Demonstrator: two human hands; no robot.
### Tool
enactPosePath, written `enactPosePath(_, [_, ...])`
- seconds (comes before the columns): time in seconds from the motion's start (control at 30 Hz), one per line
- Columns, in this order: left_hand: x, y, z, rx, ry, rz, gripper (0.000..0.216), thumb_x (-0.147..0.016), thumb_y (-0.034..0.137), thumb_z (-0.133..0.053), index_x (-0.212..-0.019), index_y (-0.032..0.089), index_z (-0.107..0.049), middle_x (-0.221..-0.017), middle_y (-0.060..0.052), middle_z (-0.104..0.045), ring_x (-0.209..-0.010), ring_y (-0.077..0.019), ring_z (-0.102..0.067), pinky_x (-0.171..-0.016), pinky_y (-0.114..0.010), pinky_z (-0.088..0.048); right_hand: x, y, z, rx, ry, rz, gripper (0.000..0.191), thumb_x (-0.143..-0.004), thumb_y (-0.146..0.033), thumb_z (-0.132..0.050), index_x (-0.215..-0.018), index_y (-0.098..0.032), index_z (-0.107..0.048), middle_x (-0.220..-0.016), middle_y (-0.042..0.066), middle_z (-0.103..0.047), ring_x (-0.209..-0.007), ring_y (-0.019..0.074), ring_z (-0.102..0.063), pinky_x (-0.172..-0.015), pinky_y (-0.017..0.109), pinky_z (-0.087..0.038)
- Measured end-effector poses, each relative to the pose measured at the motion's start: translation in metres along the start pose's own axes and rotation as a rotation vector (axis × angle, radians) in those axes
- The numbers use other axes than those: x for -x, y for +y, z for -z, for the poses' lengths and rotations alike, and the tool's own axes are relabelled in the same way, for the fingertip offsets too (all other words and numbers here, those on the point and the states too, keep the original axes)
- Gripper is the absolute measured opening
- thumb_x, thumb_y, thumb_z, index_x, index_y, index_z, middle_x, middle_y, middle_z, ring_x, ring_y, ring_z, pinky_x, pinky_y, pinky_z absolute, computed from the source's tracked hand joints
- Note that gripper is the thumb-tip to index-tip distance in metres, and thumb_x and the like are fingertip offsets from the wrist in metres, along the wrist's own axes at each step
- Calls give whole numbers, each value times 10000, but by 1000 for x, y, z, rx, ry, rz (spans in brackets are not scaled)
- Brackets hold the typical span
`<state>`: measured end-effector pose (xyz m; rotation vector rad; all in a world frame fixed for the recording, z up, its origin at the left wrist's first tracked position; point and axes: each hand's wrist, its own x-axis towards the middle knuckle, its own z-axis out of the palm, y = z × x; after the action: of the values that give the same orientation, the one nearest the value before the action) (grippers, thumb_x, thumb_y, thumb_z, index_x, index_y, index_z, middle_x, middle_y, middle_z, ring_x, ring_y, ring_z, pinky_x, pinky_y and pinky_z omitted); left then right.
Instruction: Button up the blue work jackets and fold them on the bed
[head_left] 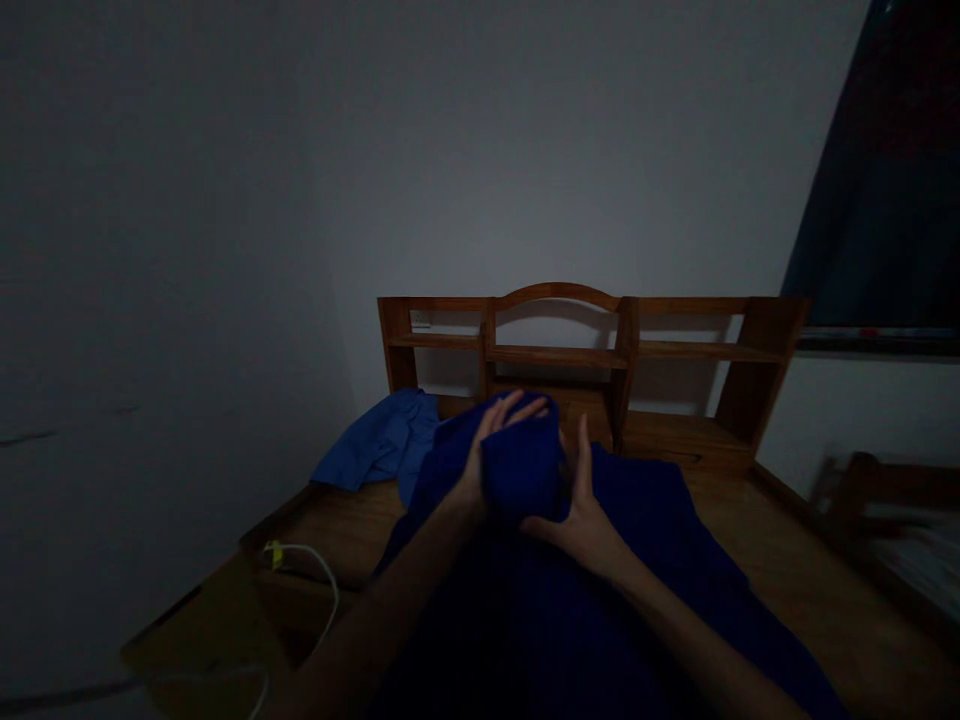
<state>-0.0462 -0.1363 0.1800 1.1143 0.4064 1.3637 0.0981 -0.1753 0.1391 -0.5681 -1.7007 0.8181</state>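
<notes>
A dark blue cloth [645, 530] lies spread over a wooden desk [795, 580] in a dim room. Both hands lift a bunched part of this cloth [521, 470] between them. My left hand [491, 445] wraps the bunch from the left, fingers curled over its top. My right hand [581, 505] presses against its right side, thumb under the fold. A lighter blue garment [382, 445] lies crumpled at the desk's back left, apart from both hands.
A wooden shelf unit [570, 350] stands at the back of the desk against a pale wall. A white cable [315, 570] with a yellow tag runs over the desk's left edge. A dark curtain [885, 200] hangs at the upper right.
</notes>
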Motion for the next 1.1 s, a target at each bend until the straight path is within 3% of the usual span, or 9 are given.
enactPosePath(0.13, [32,-60,-10,-365,-49,-6,595,-877,461,-398,-1388,162,-339,-1420,-102,-348,-1317,-246,-305,-1109,-409,-209,6,34,26,48,313,-227,1131,-668,-397,-718,-1427,-319,117,-1413,121,-306,-1284,227,-355,-1057,449,-287])
enactPosePath(0.23, [65,-88,-8,-766,-178,-69,609,-862,424,-470,-1418,269,-274,-1473,-25,-245,-1364,-211,-199,-1138,-384,-130,13,77,57,3,258,-545,1008,-659,-421,-691,-1438,-217,-84,-1342,169,-390,-1177,255,-478,-979,420,-394])
enactPosePath(0.33, [79,-105,-2,-854,-241,-11,622,-855,423,-488,-1419,309,-249,-1497,3,-157,-1382,-200,-129,-1143,-381,-105,25,99,76,142,154,-559,762,-708,-469,-619,-1344,-156,-337,-1332,158,-414,-1171,253,-482,-985,397,-397])
enactPosePath(0.47, [65,-127,12,-496,-21,131,658,-793,377,-588,-1391,266,-336,-1502,-44,-130,-1378,-248,-123,-1115,-418,-188,55,75,70,528,190,-287,579,-817,-472,-511,-1329,-230,-387,-1369,83,-392,-1239,225,-412,-1040,407,-345])
enactPosePath(0.57, [49,-134,18,27,108,192,682,-769,318,-609,-1385,259,-323,-1483,-96,-200,-1350,-280,-220,-1050,-474,-302,82,47,49,767,77,-133,758,-776,-486,-564,-1421,-254,-242,-1464,53,-239,-1333,225,-263,-1094,396,-271])
enactPosePath(0.67, [38,-129,17,390,119,93,490,-788,275,-557,-1264,230,-455,-1482,-83,-196,-1292,-312,-336,-1009,-510,-359,102,42,25,897,-23,-150,1036,-680,-496,-645,-1465,-207,-34,-1509,63,-56,-1376,247,-125,-1099,402,-260])
enactPosePath(0.77, [34,-117,14,445,82,67,364,-816,254,-513,-1177,212,-517,-1475,-66,-204,-1261,-308,-384,-1017,-507,-364,109,60,17,925,1,-209,883,-779,-355,-513,-1463,-141,3,-1509,81,-2,-1382,222,-89,-1088,388,-278])
enactPosePath(0.97, [61,-92,21,-187,27,-68,299,-875,292,-462,-1148,214,-554,-1348,-87,-399,-1247,-249,-392,-983,-410,-419,82,58,90,835,-95,-514,358,-818,-285,-414,-1037,-118,-643,-1049,126,-640,-981,253,-603,-868,374,-460])
enactPosePath(1.1, [98,-83,18,-901,-188,-250,272,-906,260,-379,-1051,201,-601,-1261,-95,-474,-1174,-205,-449,-986,-368,-402,33,21,154,557,140,-655,270,-725,-384,-605,-849,-152,-666,-844,79,-682,-777,226,-638,-715,317,-502])
